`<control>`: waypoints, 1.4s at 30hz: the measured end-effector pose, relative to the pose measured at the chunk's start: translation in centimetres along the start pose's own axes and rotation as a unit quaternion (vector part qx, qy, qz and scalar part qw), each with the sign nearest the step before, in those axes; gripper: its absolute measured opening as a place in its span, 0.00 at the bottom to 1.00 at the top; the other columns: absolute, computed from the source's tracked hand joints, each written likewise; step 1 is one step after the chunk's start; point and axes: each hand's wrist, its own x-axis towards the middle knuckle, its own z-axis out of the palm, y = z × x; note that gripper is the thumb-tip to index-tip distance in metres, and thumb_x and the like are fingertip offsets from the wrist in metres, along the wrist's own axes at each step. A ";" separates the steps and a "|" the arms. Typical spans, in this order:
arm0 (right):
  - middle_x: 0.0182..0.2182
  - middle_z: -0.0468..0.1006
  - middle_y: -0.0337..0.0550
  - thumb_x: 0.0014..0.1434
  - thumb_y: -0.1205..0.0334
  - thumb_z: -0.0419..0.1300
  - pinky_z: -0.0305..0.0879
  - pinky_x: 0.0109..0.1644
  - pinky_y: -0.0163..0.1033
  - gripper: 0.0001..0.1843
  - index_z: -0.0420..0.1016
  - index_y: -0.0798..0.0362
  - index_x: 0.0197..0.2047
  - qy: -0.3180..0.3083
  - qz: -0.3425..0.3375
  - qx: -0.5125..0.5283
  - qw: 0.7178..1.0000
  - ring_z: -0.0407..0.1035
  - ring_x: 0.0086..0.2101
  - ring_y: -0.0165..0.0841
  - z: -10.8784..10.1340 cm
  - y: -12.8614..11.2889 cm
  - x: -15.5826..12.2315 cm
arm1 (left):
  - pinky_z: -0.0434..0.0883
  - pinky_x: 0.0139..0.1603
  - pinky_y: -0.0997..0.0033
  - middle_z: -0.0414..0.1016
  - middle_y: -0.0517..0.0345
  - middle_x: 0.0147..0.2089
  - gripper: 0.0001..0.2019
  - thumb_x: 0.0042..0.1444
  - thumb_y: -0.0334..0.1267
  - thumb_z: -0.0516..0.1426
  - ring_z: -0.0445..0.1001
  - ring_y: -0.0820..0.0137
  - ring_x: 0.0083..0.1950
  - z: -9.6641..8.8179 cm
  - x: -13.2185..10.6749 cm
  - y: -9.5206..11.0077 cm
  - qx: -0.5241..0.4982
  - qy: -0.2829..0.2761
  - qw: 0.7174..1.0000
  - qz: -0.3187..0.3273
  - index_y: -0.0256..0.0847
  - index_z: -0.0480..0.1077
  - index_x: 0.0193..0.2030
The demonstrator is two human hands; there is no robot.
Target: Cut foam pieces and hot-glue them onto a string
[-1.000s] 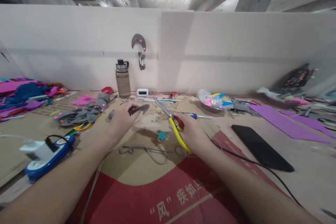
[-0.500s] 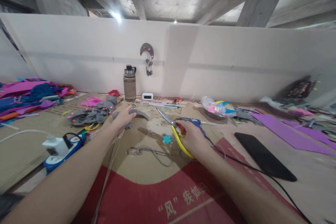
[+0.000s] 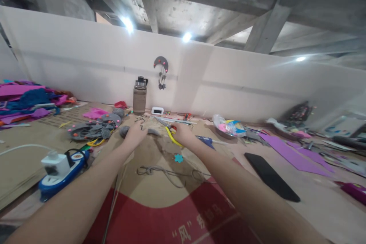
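Observation:
My left hand [image 3: 136, 134] is closed over the middle of a grey felt crescent [image 3: 153, 132], whose ends show on either side; the fingertips are partly hidden. To its right, my right hand [image 3: 182, 133] grips a pair of scissors [image 3: 171, 136] with yellow and red handles, low over the cardboard, blades pointing away to the left. A small teal flower-shaped cutout [image 3: 178, 158] lies on the cardboard nearer me. Behind the right wrist rests a blue glue gun [image 3: 204, 142], partly covered. Grey cord [image 3: 160, 170] lies loosely tangled in front.
A water bottle [image 3: 140, 97] and a small white clock [image 3: 157, 111] stand by the partition. Grey felt pieces with pink beads [image 3: 91, 127] and a power strip [image 3: 64, 171] lie left. At right are a bowl [image 3: 227, 129], a black phone [image 3: 271, 177] and purple sheets [image 3: 291, 154].
My right hand has moved away from me and left with the scissors, closer to my left hand. My left hand has come down over the grey crescent. The view has tilted and shifted slightly.

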 end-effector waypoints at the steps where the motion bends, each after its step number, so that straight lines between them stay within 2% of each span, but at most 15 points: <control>1: 0.40 0.77 0.47 0.51 0.65 0.55 0.61 0.40 0.33 0.16 0.72 0.54 0.45 -0.005 -0.002 -0.003 1.000 0.70 0.39 0.34 0.4 -0.3 1.0 | 0.58 0.54 0.53 0.71 0.41 0.48 0.15 0.45 0.33 0.57 0.65 0.51 0.53 0.1 -0.1 0.4 0.069 0.020 0.997 0.033 0.38 0.69 0.43; 4: 0.39 0.78 0.48 0.50 0.64 0.58 0.61 0.38 0.32 0.15 0.74 0.56 0.42 -0.020 -0.013 -0.006 1.000 0.70 0.38 0.33 1.5 -1.0 3.3 | 0.53 0.59 0.55 0.69 0.43 0.52 0.15 0.44 0.30 0.57 0.60 0.54 0.58 0.4 -0.9 1.9 0.106 0.041 0.990 0.088 0.38 0.70 0.42; 6: 0.37 0.78 0.49 0.48 0.64 0.60 0.61 0.39 0.33 0.15 0.75 0.56 0.41 -0.025 -0.020 -0.006 0.999 0.70 0.37 0.35 1.9 -1.4 4.2 | 0.53 0.59 0.55 0.67 0.44 0.53 0.14 0.47 0.31 0.55 0.61 0.55 0.57 0.6 -1.5 2.8 0.161 0.074 0.970 0.163 0.38 0.70 0.42; 7: 0.38 0.78 0.50 0.47 0.64 0.61 0.61 0.40 0.34 0.16 0.75 0.57 0.42 -0.021 -0.023 -0.005 0.999 0.70 0.38 0.35 2.1 -1.6 4.4 | 0.55 0.58 0.55 0.67 0.45 0.52 0.13 0.47 0.31 0.55 0.62 0.56 0.56 0.6 -1.8 3.1 0.172 0.083 0.965 0.180 0.39 0.70 0.42; 10: 0.42 0.76 0.51 0.49 0.62 0.60 0.61 0.45 0.36 0.19 0.73 0.56 0.46 0.007 -0.041 0.005 0.999 0.68 0.42 0.36 2.0 -1.8 3.6 | 0.59 0.55 0.56 0.69 0.47 0.49 0.11 0.48 0.32 0.55 0.63 0.57 0.53 0.8 -2.2 3.7 0.189 0.086 0.953 0.219 0.40 0.71 0.40; 13: 0.42 0.76 0.46 0.54 0.63 0.56 0.60 0.45 0.34 0.15 0.73 0.54 0.46 0.028 -0.068 0.026 0.997 0.68 0.41 0.32 1.4 -1.6 1.2 | 0.60 0.54 0.56 0.71 0.47 0.46 0.09 0.49 0.33 0.55 0.64 0.58 0.52 1.1 -2.2 3.7 0.184 0.070 0.951 0.238 0.39 0.71 0.39; 16: 0.37 0.77 0.44 0.55 0.66 0.54 0.62 0.43 0.33 0.12 0.74 0.54 0.41 0.071 -0.089 0.088 0.990 0.69 0.37 0.30 0.7 -0.6 -2.2 | 0.62 0.52 0.58 0.72 0.49 0.43 0.08 0.49 0.32 0.55 0.66 0.60 0.48 1.5 -2.4 3.9 0.169 0.041 0.955 0.238 0.39 0.71 0.37; 20: 0.34 0.77 0.43 0.54 0.66 0.55 0.62 0.40 0.34 0.09 0.75 0.55 0.38 0.112 -0.069 0.151 0.980 0.69 0.34 0.30 -0.3 1.3 -5.8 | 0.65 0.42 0.67 0.74 0.53 0.35 0.07 0.51 0.34 0.53 0.70 0.67 0.37 1.8 -3.6 5.1 0.141 -0.051 0.964 0.220 0.38 0.72 0.35; 23: 0.31 0.77 0.43 0.54 0.65 0.56 0.62 0.36 0.33 0.08 0.75 0.56 0.35 0.092 -0.041 0.159 0.982 0.68 0.31 0.29 -1.0 2.6 -6.9 | 0.64 0.35 0.71 0.75 0.56 0.32 0.10 0.53 0.38 0.52 0.70 0.69 0.33 2.3 -5.1 6.4 0.132 -0.141 0.959 0.208 0.39 0.73 0.32; 26: 0.29 0.77 0.43 0.53 0.65 0.57 0.61 0.35 0.33 0.07 0.76 0.56 0.33 0.064 -0.033 0.148 0.986 0.67 0.29 0.29 -1.3 3.1 -7.1 | 0.61 0.30 0.72 0.75 0.57 0.29 0.12 0.53 0.43 0.52 0.69 0.69 0.29 3.1 -6.3 7.2 0.147 -0.231 0.941 0.197 0.40 0.74 0.31; 28: 0.30 0.78 0.43 0.53 0.66 0.56 0.61 0.36 0.33 0.08 0.76 0.56 0.34 0.064 -0.045 0.135 0.988 0.68 0.30 0.29 -1.3 2.9 -7.1 | 0.59 0.28 0.72 0.75 0.56 0.28 0.14 0.52 0.45 0.53 0.69 0.69 0.28 3.7 -6.7 7.4 0.173 -0.262 0.932 0.183 0.40 0.75 0.30; 33: 0.34 0.79 0.45 0.53 0.69 0.54 0.61 0.37 0.33 0.11 0.77 0.55 0.35 0.033 -0.042 0.106 0.993 0.69 0.32 0.31 -0.8 2.0 -7.2 | 0.60 0.30 0.72 0.75 0.54 0.27 0.11 0.50 0.44 0.55 0.69 0.67 0.29 5.7 -7.3 7.3 0.222 -0.246 0.928 0.169 0.40 0.74 0.27; 37: 0.33 0.79 0.45 0.52 0.70 0.54 0.61 0.37 0.31 0.11 0.78 0.56 0.35 0.019 -0.048 0.106 0.993 0.70 0.33 0.30 -0.7 1.7 -7.5 | 0.62 0.35 0.71 0.76 0.53 0.33 0.07 0.46 0.35 0.56 0.71 0.66 0.34 7.1 -7.5 7.2 0.236 -0.248 0.919 0.197 0.40 0.75 0.30; 40: 0.34 0.79 0.45 0.52 0.69 0.54 0.60 0.37 0.31 0.12 0.78 0.56 0.35 0.011 -0.052 0.101 0.994 0.70 0.33 0.30 -0.9 1.8 -7.5 | 0.62 0.33 0.72 0.76 0.54 0.30 0.08 0.45 0.31 0.54 0.71 0.68 0.32 7.3 -7.7 7.1 0.233 -0.252 0.914 0.216 0.39 0.75 0.28; 42: 0.34 0.79 0.46 0.52 0.69 0.53 0.60 0.36 0.31 0.12 0.78 0.57 0.35 0.005 -0.051 0.096 0.994 0.70 0.33 0.30 -1.0 1.8 -7.5 | 0.61 0.31 0.73 0.75 0.55 0.28 0.07 0.45 0.31 0.54 0.70 0.69 0.30 7.1 -7.9 7.1 0.225 -0.256 0.918 0.202 0.39 0.74 0.25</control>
